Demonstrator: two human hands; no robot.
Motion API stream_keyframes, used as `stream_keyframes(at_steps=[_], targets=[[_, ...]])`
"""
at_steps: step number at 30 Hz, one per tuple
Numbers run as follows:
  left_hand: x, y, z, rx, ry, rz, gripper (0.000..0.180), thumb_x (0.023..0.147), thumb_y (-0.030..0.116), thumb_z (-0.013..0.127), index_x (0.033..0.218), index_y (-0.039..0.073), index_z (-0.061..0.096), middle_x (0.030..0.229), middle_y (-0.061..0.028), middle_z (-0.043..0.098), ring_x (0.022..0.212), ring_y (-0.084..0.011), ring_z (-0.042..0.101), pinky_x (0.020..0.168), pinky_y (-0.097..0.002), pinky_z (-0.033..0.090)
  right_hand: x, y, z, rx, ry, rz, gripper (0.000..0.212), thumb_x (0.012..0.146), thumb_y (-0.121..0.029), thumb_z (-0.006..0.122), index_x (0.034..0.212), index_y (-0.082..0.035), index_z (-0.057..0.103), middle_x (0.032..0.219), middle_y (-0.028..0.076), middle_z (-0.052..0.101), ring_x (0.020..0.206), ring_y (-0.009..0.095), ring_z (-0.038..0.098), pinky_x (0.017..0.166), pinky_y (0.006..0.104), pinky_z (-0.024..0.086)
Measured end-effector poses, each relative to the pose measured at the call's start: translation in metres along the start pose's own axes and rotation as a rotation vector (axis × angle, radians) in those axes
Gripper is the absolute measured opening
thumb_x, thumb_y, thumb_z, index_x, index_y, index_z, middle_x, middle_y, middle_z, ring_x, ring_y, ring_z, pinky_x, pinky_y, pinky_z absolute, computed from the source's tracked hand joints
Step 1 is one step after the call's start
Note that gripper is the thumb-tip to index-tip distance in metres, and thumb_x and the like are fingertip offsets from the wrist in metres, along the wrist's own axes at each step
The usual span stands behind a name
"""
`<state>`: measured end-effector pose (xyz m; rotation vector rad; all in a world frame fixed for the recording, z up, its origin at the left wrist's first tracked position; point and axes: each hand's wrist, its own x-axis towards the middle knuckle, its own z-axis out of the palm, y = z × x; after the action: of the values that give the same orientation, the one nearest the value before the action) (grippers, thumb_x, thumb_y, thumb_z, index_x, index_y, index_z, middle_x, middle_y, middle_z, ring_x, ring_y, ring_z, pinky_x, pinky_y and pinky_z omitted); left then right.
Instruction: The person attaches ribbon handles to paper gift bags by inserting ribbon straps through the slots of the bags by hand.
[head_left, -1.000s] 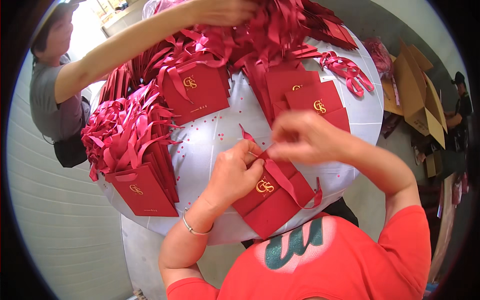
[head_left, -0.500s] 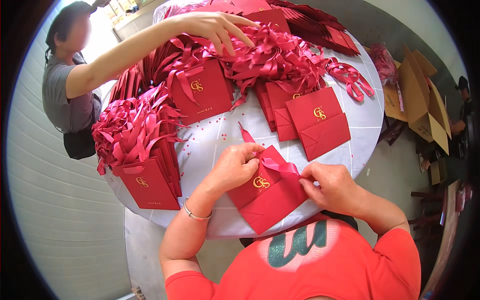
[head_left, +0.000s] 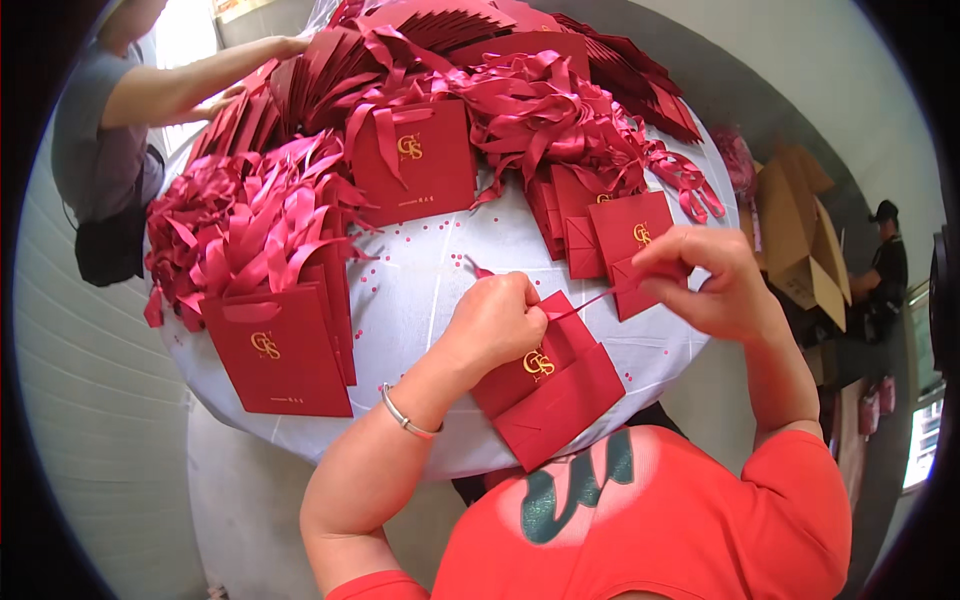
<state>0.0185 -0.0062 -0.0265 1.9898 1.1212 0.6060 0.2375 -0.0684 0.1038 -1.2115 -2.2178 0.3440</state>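
A red paper gift bag with a gold emblem lies flat at the table's near edge, its bottom folded up. My left hand is closed over the bag's top edge, pinching a ribbon there; a ribbon tip pokes out beyond the fist. Up and to the right, my right hand pinches the other stretch of the same dark pink ribbon, which runs thin and taut between both hands. Behind my right hand lie more folded red bags. What the left fingertips press on is partly hidden.
Ribboned bags stand in a left stack and a middle stack. A ribbon heap covers bags farther back. Small red dots speckle the white tablecloth. A co-worker's arm reaches in at far left; open cardboard boxes stand right.
My right hand has moved up and away from the bag, drawing the ribbon straight. My left hand stays at the bag's top. The co-worker's arm has drawn back to the far-left bags.
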Motion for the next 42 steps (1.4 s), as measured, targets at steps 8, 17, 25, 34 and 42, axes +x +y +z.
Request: stream_keyframes(at_steps=[8, 17, 25, 34, 42], targets=[[0.002, 0.0, 0.001, -0.024, 0.017, 0.007, 0.018, 0.074, 0.008, 0.059, 0.084, -0.006, 0.065, 0.074, -0.0224, 0.069, 0.072, -0.0339, 0.069, 0.07, -0.0409, 0.054, 0.023, 0.005, -0.015, -0.133, 0.022, -0.022, 0.021, 0.07, 0.006, 0.075, 0.089, 0.0, 0.068, 0.077, 0.006, 0.066, 0.069, 0.014, 0.066, 0.063, 0.0259, 0.052], [0.002, 0.004, -0.007, -0.081, -0.075, -0.063, 0.018, 0.081, 0.011, 0.063, 0.087, -0.005, 0.062, 0.066, -0.0163, 0.066, 0.063, -0.0231, 0.065, 0.061, -0.0352, 0.051, 0.012, 0.037, -0.05, 0.218, 0.062, -0.149, 0.029, 0.065, 0.012, 0.075, 0.091, -0.001, 0.07, 0.078, 0.003, 0.067, 0.071, 0.01, 0.062, 0.062, 0.0233, 0.045], [0.0, 0.006, -0.029, -0.27, -0.321, -0.033, 0.031, 0.085, -0.002, 0.058, 0.116, -0.002, 0.054, 0.083, -0.0084, 0.069, 0.078, -0.0125, 0.064, 0.069, -0.03, 0.051, 0.015, 0.066, 0.026, 1.413, -0.05, -0.217, 0.054, 0.07, -0.01, 0.087, 0.117, -0.003, 0.06, 0.083, 0.007, 0.068, 0.076, 0.017, 0.064, 0.073, 0.0338, 0.048], [-0.003, -0.008, -0.058, -0.373, -0.358, -0.214, 0.029, 0.088, -0.003, 0.058, 0.117, -0.003, 0.054, 0.091, -0.0082, 0.069, 0.085, -0.0131, 0.064, 0.075, -0.0272, 0.052, 0.031, 0.075, 0.039, 1.537, -0.314, -0.163, 0.023, 0.073, -0.017, 0.086, 0.085, -0.006, 0.071, 0.081, 0.006, 0.062, 0.073, 0.017, 0.054, 0.063, 0.0327, 0.043], [-0.005, -0.008, -0.065, -0.215, -0.369, -0.114, 0.021, 0.077, 0.004, 0.064, 0.095, -0.001, 0.071, 0.084, -0.0133, 0.073, 0.079, -0.019, 0.069, 0.073, -0.0315, 0.054, 0.051, 0.037, 0.029, 1.186, -0.325, 0.002, 0.013, 0.087, 0.0, 0.065, 0.099, 0.0, 0.071, 0.086, 0.012, 0.066, 0.077, 0.026, 0.066, 0.071, 0.0346, 0.055]])
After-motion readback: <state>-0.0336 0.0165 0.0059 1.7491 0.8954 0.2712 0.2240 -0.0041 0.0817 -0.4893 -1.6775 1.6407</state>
